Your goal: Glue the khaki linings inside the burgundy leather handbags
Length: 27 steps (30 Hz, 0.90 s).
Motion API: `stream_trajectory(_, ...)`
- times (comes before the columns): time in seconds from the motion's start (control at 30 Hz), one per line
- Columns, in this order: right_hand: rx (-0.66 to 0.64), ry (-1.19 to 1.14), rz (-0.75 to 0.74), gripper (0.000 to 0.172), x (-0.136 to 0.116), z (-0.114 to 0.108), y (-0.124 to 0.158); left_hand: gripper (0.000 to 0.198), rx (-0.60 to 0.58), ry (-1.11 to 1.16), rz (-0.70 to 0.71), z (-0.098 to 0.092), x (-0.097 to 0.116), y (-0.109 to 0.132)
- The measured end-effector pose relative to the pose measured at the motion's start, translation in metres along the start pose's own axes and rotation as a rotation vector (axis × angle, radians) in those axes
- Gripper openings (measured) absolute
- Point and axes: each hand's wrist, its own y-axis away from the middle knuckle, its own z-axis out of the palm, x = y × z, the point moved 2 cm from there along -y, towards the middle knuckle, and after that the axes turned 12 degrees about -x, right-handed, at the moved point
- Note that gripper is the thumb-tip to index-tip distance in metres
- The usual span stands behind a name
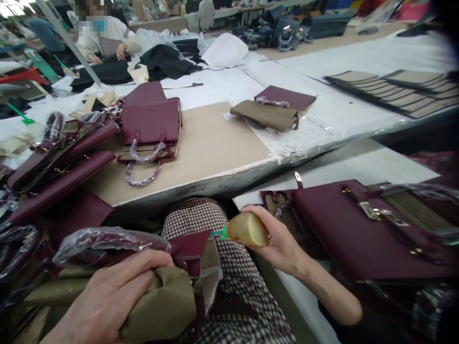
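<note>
Holding a translucent amber squeeze bottle with a green nozzle (247,230), the right hand (275,235) is closed around its body, near in the scene. The nozzle points left, its tip at the edge of an unfinished burgundy leather handbag (191,243); whether the two touch, an onlooker cannot tell. The left hand (118,289) is folded over the bag's loose olive fabric lining (161,308), gripping a bunch of it; the thumb is hidden. Just beyond these fingers arches a burgundy handle wrapped in clear plastic (111,239). The bag lies over a lap in brown-and-white checked cloth (201,217). To the near right rests a larger burgundy bag with silver-coloured metal fittings (330,234). Farther off, a flat beige board (215,134) bears a burgundy bag with plastic-wrapped handles (150,122). Far left, a co-worker in a white top (125,40) rests both hands on black material (103,71).
</note>
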Motion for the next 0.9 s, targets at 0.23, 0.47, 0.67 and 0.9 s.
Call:
stream_trajectory(0.23,-0.076,-0.011,-0.027,0.051,-0.003,-0.002,-0.007,0.013,0.016,-0.035,0.035,0.001,0.002,0.0)
stream_trajectory(0.47,-0.104,-0.048,0.005,0.052,-0.005,-0.003,-0.001,0.014,-0.007,-0.028,0.044,0.001,0.0,-0.002)
stream_trajectory(0.67,-0.149,-0.072,0.023,0.053,-0.007,-0.005,0.01,0.017,-0.061,0.004,0.024,0.007,-0.002,-0.001)
stream_trajectory(0.9,-0.084,-0.054,-0.015,0.052,0.005,0.002,0.014,0.018,-0.052,0.004,0.021,0.006,-0.002,-0.001)
